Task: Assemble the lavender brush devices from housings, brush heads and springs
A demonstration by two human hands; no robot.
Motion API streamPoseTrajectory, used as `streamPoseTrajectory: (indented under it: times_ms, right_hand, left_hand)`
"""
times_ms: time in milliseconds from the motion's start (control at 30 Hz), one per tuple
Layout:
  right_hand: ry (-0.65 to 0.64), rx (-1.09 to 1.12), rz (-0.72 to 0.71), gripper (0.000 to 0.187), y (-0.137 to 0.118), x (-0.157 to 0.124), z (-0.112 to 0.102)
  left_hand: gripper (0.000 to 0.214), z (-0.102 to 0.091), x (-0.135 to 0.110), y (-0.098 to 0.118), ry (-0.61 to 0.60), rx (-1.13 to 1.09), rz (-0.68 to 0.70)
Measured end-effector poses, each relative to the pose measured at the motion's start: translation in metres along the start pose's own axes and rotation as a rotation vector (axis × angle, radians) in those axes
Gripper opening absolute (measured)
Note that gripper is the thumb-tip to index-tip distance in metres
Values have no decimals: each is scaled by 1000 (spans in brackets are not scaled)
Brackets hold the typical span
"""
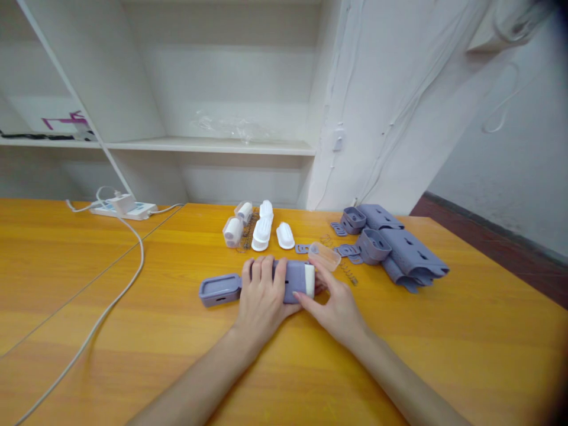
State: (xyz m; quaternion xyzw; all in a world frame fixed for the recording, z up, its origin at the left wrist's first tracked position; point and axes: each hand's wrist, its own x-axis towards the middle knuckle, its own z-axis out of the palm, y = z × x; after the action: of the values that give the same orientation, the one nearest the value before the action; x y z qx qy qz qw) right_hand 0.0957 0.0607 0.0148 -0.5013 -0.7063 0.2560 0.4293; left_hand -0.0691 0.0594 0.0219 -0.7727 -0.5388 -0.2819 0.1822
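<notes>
On an orange table (133,331) by white shelves (213,145), we are steadying a purple case (295,277): left hand (261,299) flat, right hand (338,306) seemingly pinching.

A small assembly workroom: an orange wooden counter (133,355) carries batches of lilac plastic shells (399,251) and white plastic caps (261,232), with bare white shelving (213,145) behind that counter

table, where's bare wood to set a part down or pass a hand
Bare wood lies between the white cable and the purple lid, and right of the right hand, nearer than the purple housings. Crowded: behind the purple case, among white caps and springs.
</notes>
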Motion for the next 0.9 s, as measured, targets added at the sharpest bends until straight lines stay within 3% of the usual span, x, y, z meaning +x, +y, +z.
streamPoseTrajectory:
  times_ms: [233, 667, 900]
  right_hand:
    - [18, -12, 54, 58, -4, 2, 0]
    - [-46, 85, 28, 47, 2, 0, -2]
    - [-34, 32, 15, 50, -1, -4, -2]
  left_hand:
    - [67, 0, 0, 1, -2, 10, 3]
    - [70, -3, 2, 0, -38, -20, 36]
    - [66, -4, 3, 1, -50, -23, 57]
